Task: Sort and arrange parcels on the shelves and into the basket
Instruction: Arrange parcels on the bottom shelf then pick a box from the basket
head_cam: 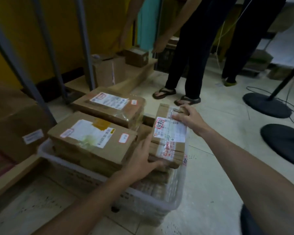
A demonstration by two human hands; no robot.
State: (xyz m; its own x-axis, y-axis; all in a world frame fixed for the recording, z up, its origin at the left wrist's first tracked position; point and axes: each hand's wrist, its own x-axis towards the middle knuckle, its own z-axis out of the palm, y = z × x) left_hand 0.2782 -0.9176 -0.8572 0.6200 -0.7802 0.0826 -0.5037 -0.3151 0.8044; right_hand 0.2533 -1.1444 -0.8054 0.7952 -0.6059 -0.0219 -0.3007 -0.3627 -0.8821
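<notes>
Left hand (pixel 143 157), forearm stretched forward, curls its fingers round the near corner of a taped parcel (pixel 170 138). Parcel lies between both hands, over the right side of the white basket (pixel 159 206). Right hand (pixel 187 118) clasps its far end.

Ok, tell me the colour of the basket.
White, see-through plastic basket; the head view shows it.

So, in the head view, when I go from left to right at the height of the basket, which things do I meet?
Large box → labelled parcel in the basket → left hand → taped parcel it holds → black stand base.
</notes>
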